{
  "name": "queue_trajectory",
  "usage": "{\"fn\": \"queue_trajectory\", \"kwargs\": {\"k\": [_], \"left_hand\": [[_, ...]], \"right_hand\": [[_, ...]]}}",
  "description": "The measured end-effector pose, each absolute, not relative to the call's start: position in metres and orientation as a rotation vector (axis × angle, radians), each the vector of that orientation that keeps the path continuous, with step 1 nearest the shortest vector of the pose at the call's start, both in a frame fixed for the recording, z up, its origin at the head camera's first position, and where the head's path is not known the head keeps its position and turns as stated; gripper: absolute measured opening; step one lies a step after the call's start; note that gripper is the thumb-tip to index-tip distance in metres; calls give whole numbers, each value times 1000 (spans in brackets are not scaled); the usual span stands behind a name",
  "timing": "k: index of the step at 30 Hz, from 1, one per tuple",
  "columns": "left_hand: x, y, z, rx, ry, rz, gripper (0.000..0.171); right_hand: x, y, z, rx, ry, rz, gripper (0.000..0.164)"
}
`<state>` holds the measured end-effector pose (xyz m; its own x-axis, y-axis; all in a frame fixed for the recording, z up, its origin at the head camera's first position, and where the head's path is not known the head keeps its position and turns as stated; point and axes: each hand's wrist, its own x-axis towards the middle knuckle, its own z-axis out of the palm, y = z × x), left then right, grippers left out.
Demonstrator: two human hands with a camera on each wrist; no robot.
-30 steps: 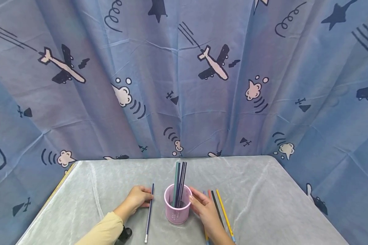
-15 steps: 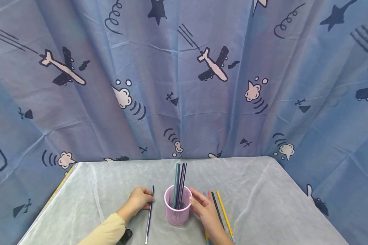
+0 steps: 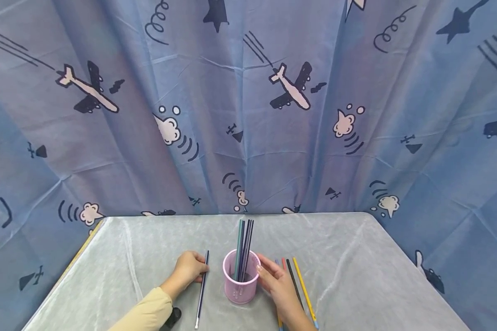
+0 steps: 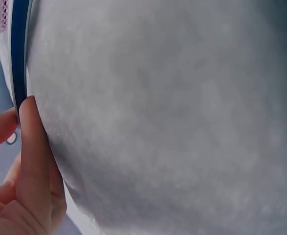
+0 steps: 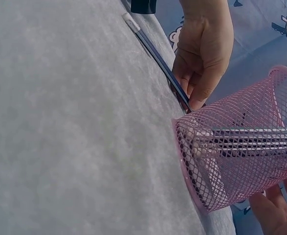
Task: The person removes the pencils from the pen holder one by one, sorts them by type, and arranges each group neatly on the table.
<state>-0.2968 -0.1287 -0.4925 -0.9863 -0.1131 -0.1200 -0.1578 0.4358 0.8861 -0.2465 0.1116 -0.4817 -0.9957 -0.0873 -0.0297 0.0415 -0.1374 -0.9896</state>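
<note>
Left of the cup, my left hand (image 3: 187, 269) pinches a dark blue pencil (image 3: 201, 296) near its far end, between thumb and fingers. The pencil lies along the table, its white eraser end (image 5: 128, 18) towards me. A pink mesh pencil cup (image 3: 240, 292) stands upright in the middle, with several dark and green pencils (image 3: 243, 243) leaning in it. My right hand (image 3: 282, 289) holds the cup by its right side, thumb and fingers at the rim. In the left wrist view, finger and thumb meet on the dark blue pencil (image 4: 20, 54).
To the right of the cup lie several pencils, among them a yellow pencil (image 3: 304, 289) and a black pencil (image 3: 294, 280), partly behind my right hand. A grey cloth covers the table (image 3: 364, 285). A blue printed curtain (image 3: 248, 138) hangs behind its far edge.
My left fingers have moved slightly right, and the thumb now overlaps the dark blue pencil. The cup and my right hand have stayed in place.
</note>
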Motion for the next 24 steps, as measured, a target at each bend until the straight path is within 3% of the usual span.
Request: {"fn": "queue_trajectory", "kwargs": {"k": [14, 24], "left_hand": [[-300, -132, -490, -277, 2715, 1571, 9], [-303, -129, -464, -257, 2632, 1802, 27]], "right_hand": [[-246, 112, -481, -35, 1995, -2296, 54], [-247, 113, -482, -33, 2001, -2298, 53]]}}
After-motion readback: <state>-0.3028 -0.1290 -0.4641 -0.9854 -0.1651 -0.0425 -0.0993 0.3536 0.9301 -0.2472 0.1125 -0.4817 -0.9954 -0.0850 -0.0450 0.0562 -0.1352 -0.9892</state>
